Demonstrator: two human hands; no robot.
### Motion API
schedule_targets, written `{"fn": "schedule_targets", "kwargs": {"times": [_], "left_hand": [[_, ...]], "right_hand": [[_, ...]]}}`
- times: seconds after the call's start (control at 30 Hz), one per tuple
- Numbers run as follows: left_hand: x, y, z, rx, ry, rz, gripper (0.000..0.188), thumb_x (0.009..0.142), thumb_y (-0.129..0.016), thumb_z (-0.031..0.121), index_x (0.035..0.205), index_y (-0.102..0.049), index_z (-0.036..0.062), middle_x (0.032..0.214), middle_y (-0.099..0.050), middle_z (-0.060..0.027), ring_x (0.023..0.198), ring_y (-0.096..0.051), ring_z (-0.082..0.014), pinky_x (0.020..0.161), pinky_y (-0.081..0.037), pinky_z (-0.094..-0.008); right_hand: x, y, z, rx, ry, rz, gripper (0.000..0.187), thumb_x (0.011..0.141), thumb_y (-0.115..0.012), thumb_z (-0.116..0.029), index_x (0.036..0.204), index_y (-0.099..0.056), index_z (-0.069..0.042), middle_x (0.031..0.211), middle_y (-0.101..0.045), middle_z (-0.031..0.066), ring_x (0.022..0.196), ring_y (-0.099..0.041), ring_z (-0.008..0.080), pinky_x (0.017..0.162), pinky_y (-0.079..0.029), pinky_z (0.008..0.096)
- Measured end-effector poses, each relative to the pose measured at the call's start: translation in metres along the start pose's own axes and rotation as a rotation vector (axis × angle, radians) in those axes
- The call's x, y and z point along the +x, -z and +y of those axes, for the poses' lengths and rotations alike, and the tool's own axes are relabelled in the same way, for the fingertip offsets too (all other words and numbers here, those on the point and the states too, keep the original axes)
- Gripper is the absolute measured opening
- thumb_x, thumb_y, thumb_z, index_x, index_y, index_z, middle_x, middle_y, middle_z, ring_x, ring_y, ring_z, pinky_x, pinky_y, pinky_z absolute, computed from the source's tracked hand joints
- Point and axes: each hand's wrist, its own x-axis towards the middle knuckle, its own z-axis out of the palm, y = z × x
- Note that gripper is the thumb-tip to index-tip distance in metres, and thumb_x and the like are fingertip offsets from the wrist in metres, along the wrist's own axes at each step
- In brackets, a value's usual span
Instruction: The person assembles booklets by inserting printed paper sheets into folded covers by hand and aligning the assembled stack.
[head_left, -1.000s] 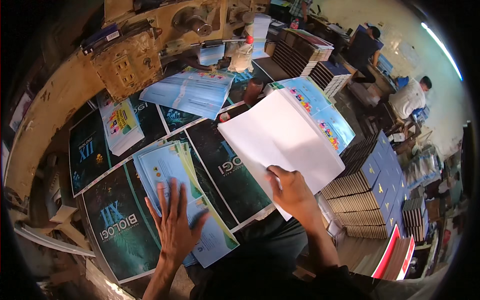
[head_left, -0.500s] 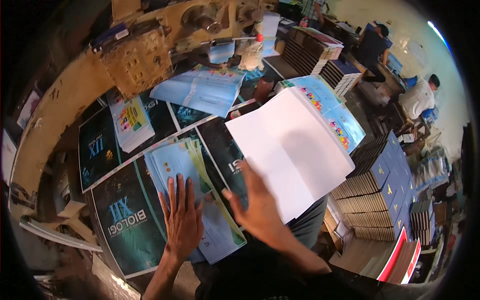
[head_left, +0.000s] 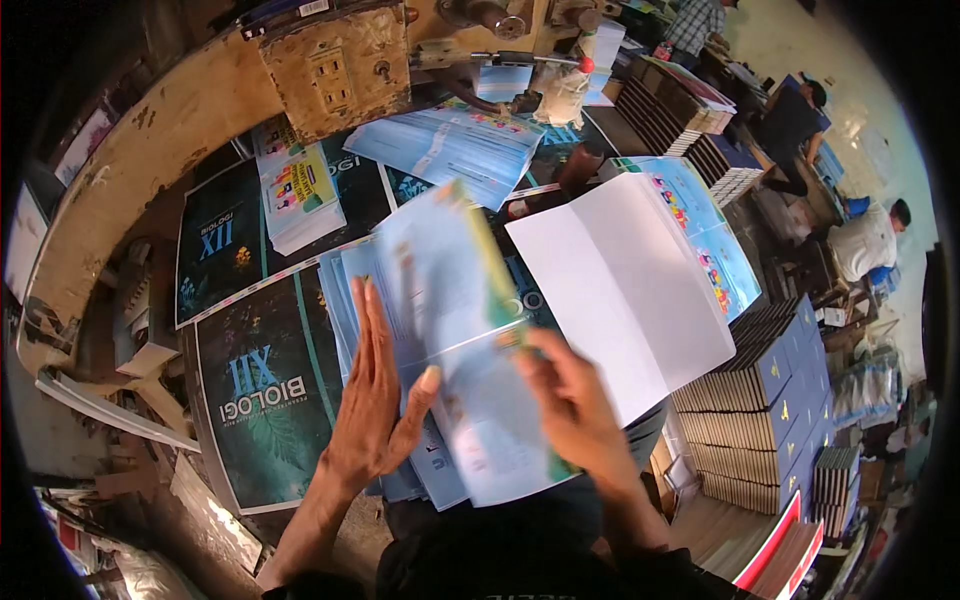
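Observation:
My right hand [head_left: 578, 405] grips the right edge of a blue printed cover sheet [head_left: 440, 290] with a green and yellow border. The sheet is raised and tilted, blurred by motion, above a stack of similar blue sheets [head_left: 342, 300]. Next to it, my left hand [head_left: 365, 415] rests on its side at the stack, fingers straight and together, thumb apart; it holds nothing. To the right lies a pile of blank white folded sheets [head_left: 625, 285], partly over more blue covers [head_left: 735, 265]. Dark green printed sheets [head_left: 265, 430] spread beneath everything on the table.
A worn tan metal machine [head_left: 335, 85] borders the far side. Near it lie a narrow stack of covers [head_left: 300, 200] and fanned blue sheets [head_left: 450, 150]. Tall piles of dark blue books [head_left: 755, 400] stand at right. Other people [head_left: 865, 240] sit farther back.
My right hand has taken hold of a cover sheet and lifted it off the stack. The left hand has turned from lying flat onto its side. The view has shifted slightly.

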Motion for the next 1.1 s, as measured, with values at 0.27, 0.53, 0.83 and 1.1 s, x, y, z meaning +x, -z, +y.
{"fn": "schedule_targets", "kwargs": {"times": [0.27,0.53,0.83,1.1], "left_hand": [[-0.018,-0.014,-0.034,0.719,-0.023,-0.276,0.07,0.102,-0.052,0.028,0.155,-0.032,-0.0121,0.164,-0.028,-0.0287,0.157,-0.019,-0.0379,0.126,-0.008,-0.0578],[0.075,-0.006,-0.126,0.737,-0.025,-0.07,0.069,0.107,-0.047,0.041,0.157,-0.033,-0.0049,0.163,-0.034,-0.0233,0.153,-0.029,-0.0373,0.124,-0.019,-0.0582],[0.117,0.021,-0.131,0.344,0.068,-0.062,0.062,0.082,-0.082,0.039,0.129,-0.063,0.0041,0.127,-0.063,-0.0173,0.122,-0.057,-0.0393,0.105,-0.043,-0.05],[0.063,0.039,-0.127,0.251,0.148,-0.034,0.059,0.084,-0.081,0.033,0.128,-0.06,-0.0005,0.12,-0.065,-0.0231,0.12,-0.056,-0.0419,0.102,-0.044,-0.0525]], "right_hand": [[-0.018,-0.061,0.021,-0.525,0.278,-0.124,0.102,0.088,-0.08,-0.026,0.157,-0.015,0.01,0.159,-0.024,0.0344,0.147,-0.028,0.0526,0.121,-0.027,0.0554],[-0.049,-0.092,0.049,-0.553,0.389,-0.28,0.125,0.074,-0.086,-0.052,0.163,-0.014,-0.002,0.167,-0.009,0.0326,0.156,-0.01,0.0481,0.126,-0.018,0.0554],[-0.042,-0.064,0.037,-0.657,0.383,-0.436,0.132,0.062,-0.09,-0.057,0.164,-0.02,-0.01,0.167,-0.008,0.0341,0.156,-0.01,0.0511,0.126,-0.017,0.0545],[-0.044,-0.096,0.048,-0.675,0.509,-0.367,0.087,0.079,-0.075,-0.025,0.153,-0.037,-0.001,0.163,-0.008,0.0419,0.155,-0.009,0.0546,0.123,-0.011,0.0651]]}}
